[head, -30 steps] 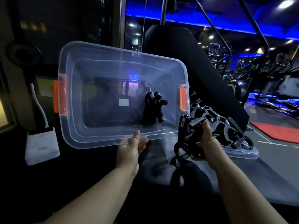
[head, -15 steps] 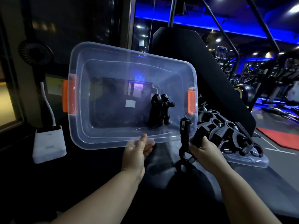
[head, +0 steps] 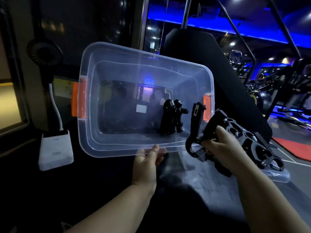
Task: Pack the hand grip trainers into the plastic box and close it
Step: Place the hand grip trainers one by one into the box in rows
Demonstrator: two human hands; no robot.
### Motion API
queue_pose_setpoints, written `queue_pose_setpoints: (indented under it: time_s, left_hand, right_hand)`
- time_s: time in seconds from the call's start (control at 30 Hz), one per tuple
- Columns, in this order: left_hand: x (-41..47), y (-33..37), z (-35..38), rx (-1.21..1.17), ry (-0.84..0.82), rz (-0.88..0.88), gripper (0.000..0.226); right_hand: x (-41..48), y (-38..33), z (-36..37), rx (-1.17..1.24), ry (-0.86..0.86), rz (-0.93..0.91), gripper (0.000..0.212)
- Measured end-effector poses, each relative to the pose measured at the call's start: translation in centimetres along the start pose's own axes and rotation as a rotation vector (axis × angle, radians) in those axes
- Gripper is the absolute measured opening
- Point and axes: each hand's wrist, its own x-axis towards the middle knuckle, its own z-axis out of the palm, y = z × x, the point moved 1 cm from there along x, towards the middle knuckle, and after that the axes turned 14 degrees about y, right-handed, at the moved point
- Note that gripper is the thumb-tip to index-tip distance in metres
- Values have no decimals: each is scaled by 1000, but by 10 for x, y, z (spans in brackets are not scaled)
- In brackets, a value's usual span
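Clear, light plastic box (head: 109, 148) is held tilted, its near rim pinched by the left hand (head: 148, 163); the right hand (head: 223, 148) clamps one black trainer (head: 195, 125) by a handle beside the orange latch (head: 206, 108); rigid, sprung, probably grippy; a handle hold suits.

tilted plastic box (head: 117, 78), trainer (head: 196, 121) alongside

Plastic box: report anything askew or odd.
The plastic box is tipped up, opening toward the camera, left hand gripping its near rim. Loose trainers are piled on what looks like its lid.
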Motion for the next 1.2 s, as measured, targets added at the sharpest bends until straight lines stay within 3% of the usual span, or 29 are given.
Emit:
queue_pose_setpoints:
  time_s: [0.2,0.33,0.5,0.63,0.97,1.07,1.2]
  left_hand:
    - [3,-3,2,-18,12,4,9]
    - [4,-4,2,-22,18,-2,9]
    - [5,-5,1,12,17,-30,13]
    - [4,-4,1,0,-17,-22,14]
    - [10,-11,-3,-7,-50,-32,15]
    - [15,-15,-5,0,-28,-24,14]
    - [17,-17,-6,-18,-61,-10,21]
  right_hand:
    - [41,-31,39,-36,10,-42,22]
    - [59,-34,83,-239,-12,-36,34]
    - [73,-26,127,-328,-73,32,27]
    - [85,-26,141,-356,-91,124,43]
    - [105,-37,153,-485,-48,136,34]
    - [109,-39,159,-594,-53,43,29]
    - [107,-43,161,-898,-185,-211,28]
